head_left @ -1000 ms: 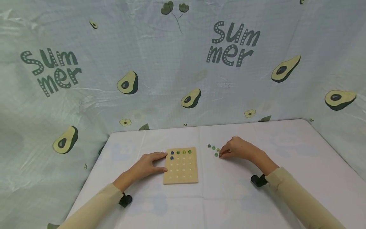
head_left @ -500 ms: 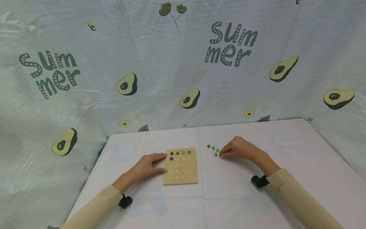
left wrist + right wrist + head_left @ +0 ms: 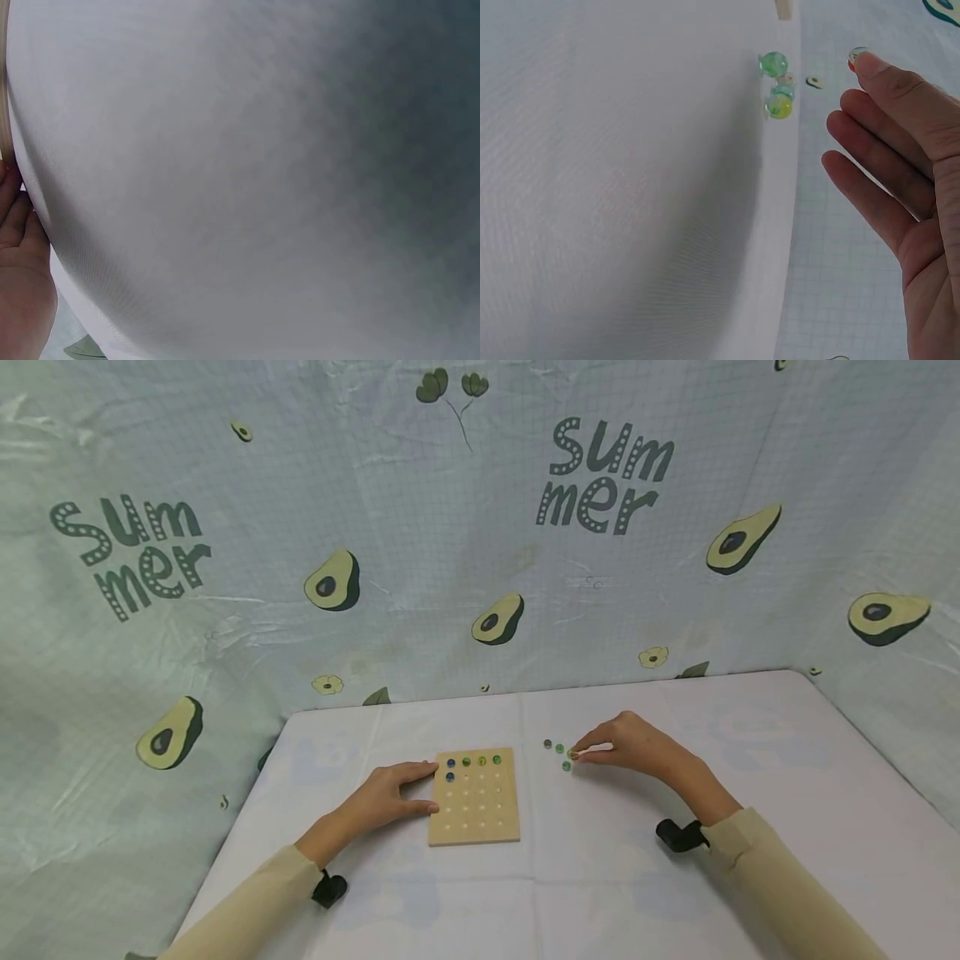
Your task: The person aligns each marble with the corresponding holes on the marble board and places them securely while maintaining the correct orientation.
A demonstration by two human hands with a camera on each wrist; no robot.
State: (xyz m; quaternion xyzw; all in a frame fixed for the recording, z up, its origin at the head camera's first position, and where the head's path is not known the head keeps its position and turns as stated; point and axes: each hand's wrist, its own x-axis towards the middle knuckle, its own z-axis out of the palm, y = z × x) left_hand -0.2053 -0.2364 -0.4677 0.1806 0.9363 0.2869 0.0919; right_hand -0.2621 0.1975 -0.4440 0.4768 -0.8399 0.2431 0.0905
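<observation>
A pale wooden board [image 3: 472, 828] with rows of small hollows lies left of the table's middle. Several glass marbles fill its top row, and a blue marble [image 3: 450, 777] begins the second. Against the board's left edge rests my left hand [image 3: 378, 797], thumb and fingertips spread along it. My right hand [image 3: 636, 745] pinches a clear marble [image 3: 859, 52] with some red in it between thumb and index finger, raised above the cloth. Beside those fingertips lie loose marbles: a green one [image 3: 566, 766], a dark one [image 3: 547, 744] and a yellow-green one [image 3: 779, 106].
A white cloth covers the table [image 3: 585, 877]. Behind it hangs a pale curtain [image 3: 420, 527] printed with avocados and lettering. Black wrist cameras sit under both forearms, the left one [image 3: 328, 889] close over the cloth.
My right hand has lifted from the table with the pinched marble and shifted slightly left, over the loose marbles. My left hand and the board stay in place.
</observation>
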